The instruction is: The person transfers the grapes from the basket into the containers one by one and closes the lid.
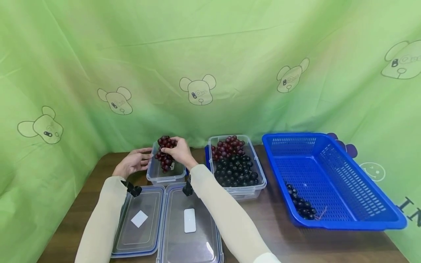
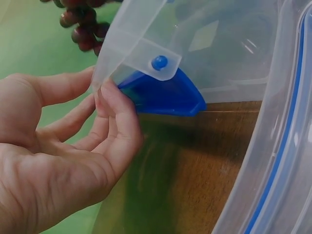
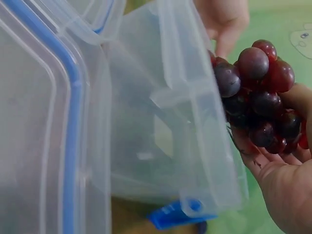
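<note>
- Your right hand (image 1: 179,150) holds red grapes (image 1: 165,160) over the small clear box (image 1: 166,179).
- Your left hand (image 1: 134,162) pinches that box's edge.
- Two clear lids (image 1: 144,237) lie near you.

We see a green curtain (image 1: 243,40) behind the brown wooden desk (image 1: 277,235), printed with outlined bear heads (image 1: 200,93), a purple motif (image 1: 351,150), a pale smiley (image 1: 372,171) and, far right, dark lettering (image 1: 408,203).
</note>
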A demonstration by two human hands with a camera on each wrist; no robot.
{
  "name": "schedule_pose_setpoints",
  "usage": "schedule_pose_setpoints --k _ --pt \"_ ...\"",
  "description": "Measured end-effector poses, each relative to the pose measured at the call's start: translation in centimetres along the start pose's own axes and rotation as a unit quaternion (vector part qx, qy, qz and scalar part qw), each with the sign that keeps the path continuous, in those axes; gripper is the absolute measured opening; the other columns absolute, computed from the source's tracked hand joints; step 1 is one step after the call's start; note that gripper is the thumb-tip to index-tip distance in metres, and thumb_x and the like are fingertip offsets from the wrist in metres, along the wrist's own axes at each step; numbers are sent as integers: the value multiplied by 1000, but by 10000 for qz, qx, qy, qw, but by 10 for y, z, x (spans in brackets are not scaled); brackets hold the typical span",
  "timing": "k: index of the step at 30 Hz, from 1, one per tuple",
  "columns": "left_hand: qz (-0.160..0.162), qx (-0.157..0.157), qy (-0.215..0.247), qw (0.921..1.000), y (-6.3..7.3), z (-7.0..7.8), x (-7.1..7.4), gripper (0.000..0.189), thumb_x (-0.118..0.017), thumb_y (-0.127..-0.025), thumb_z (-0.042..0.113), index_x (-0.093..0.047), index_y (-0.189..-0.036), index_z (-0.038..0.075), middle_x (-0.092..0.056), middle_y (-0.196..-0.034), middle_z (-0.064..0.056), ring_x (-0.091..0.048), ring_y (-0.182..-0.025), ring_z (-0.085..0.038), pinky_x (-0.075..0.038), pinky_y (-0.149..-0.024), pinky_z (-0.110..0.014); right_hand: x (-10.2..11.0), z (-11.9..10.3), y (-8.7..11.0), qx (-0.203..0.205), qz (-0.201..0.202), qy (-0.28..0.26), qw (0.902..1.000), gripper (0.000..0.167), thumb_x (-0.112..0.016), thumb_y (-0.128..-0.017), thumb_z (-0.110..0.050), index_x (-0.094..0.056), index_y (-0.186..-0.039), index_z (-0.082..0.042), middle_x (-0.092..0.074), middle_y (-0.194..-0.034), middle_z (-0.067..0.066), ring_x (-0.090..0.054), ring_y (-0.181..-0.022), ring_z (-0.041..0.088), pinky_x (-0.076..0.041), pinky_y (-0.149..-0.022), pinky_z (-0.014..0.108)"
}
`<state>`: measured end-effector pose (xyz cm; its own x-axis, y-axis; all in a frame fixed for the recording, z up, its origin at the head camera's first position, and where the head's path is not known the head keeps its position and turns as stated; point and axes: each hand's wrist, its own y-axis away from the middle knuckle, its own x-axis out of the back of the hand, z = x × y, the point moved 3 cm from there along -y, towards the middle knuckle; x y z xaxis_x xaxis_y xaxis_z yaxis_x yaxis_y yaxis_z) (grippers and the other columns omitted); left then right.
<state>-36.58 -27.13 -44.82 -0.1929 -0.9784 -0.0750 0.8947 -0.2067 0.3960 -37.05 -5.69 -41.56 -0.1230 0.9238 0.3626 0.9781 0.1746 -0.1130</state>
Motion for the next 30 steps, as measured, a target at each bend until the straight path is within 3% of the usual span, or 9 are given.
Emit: schedule_pose_setpoints --k 9,14,19,30 --pt "46 0 -23 10000 5 3 0 63 -53 -108 5 -28 -166 9 -67 -87 6 -63 -74 -6 -56 -67 -21 -28 6 5 -179 -179 344 9991 44 -82 -93 -18 -67 -131 0 -73 -127 17 -68 -120 30 -58 -105 40" --pt "20 -6 -114 9999 7 4 -1 64 -53 -109 6 -27 -167 10 -66 -90 7 -63 -74 -5 -57 -67 -21 -39 9 9 -441 -317 907 9944 37 -84 -91 -20 -71 -120 0 -75 -120 16 -70 -114 29 -60 -100 39" --pt "-16 -155 -266 9995 6 7 -3 63 -54 -109 8 -27 -166 8 -67 -87 9 -63 -74 -5 -57 -69 -22 -41 10 9 -576 -319 1193 9907 40 -85 -91 -26 -73 -120 -1 -75 -122 16 -71 -115 30 -61 -99 39" --pt "55 -39 -8 10000 5 4 -2 65 -56 -108 6 -28 -166 9 -67 -85 7 -63 -73 -5 -56 -68 -21 -44 13 10 -819 -517 1281 9870 44 -81 -93 -30 -71 -124 1 -75 -125 17 -71 -115 29 -61 -99 39"
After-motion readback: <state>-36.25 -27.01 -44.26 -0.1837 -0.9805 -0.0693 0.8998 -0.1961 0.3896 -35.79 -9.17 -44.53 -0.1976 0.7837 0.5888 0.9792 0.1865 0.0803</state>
